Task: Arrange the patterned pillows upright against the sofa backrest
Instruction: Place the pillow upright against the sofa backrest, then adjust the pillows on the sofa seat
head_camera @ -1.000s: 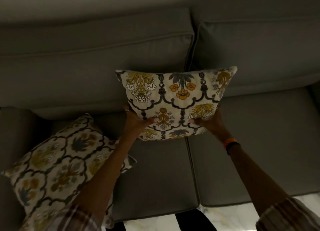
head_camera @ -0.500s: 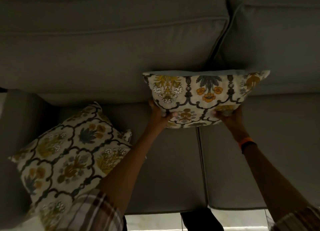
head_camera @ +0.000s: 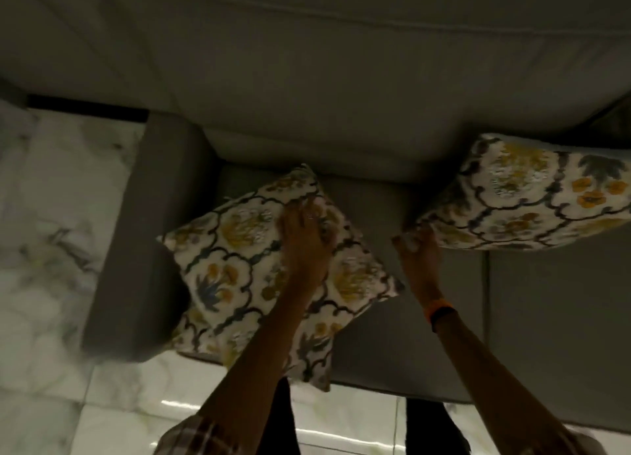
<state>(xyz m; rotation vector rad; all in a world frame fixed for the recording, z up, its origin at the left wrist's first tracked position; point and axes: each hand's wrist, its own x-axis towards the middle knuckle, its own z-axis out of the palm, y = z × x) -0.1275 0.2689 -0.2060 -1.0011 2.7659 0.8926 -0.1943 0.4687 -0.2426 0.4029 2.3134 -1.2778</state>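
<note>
Left hand (head_camera: 304, 239) spread flat on lying pillow (head_camera: 273, 277), right hand (head_camera: 418, 253) pinching upright pillow (head_camera: 532, 195)

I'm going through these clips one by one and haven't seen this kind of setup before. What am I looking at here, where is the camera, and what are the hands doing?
There is no machine here: a person wears a wide-angle camera on the head, looking down at their own two bare hands. Below is a grey sofa, its backrest across the top, with pale marble-look floor at the left and bottom. The left hand lies on a patterned pillow lying tilted near the sofa's armrest; whether its grip has closed is unclear. The right hand, with an orange wristband, touches the lower corner of a second patterned pillow that stands against the backrest. The picture is dim and somewhat blurred.
</note>
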